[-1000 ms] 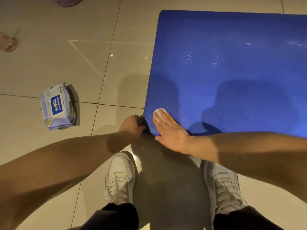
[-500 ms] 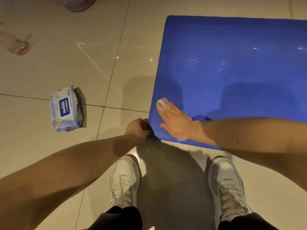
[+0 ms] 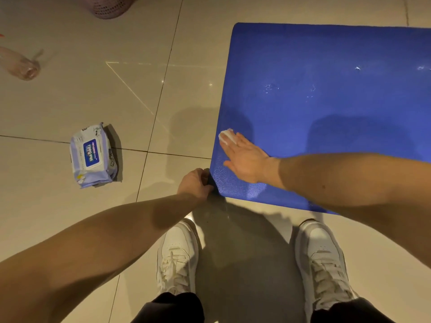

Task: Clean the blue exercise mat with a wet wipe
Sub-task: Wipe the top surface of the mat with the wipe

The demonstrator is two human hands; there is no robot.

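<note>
The blue mat (image 3: 326,113) fills the right side of the frame and runs off the right edge, so its length goes left-right. The right hand (image 3: 247,159) lies flat, fingers straight, pressing the wet wipe (image 3: 226,136) at the mat's left edge, while the left hand (image 3: 194,183) grips the lower-left corner. Nearly everything left to clean lies up and right of the wipe, I'd say.

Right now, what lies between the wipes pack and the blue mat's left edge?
Only bare floor tile crossed by grout lines, in the head view. The left hand grips a corner of the blue mat, just nearer than that stretch.
</note>
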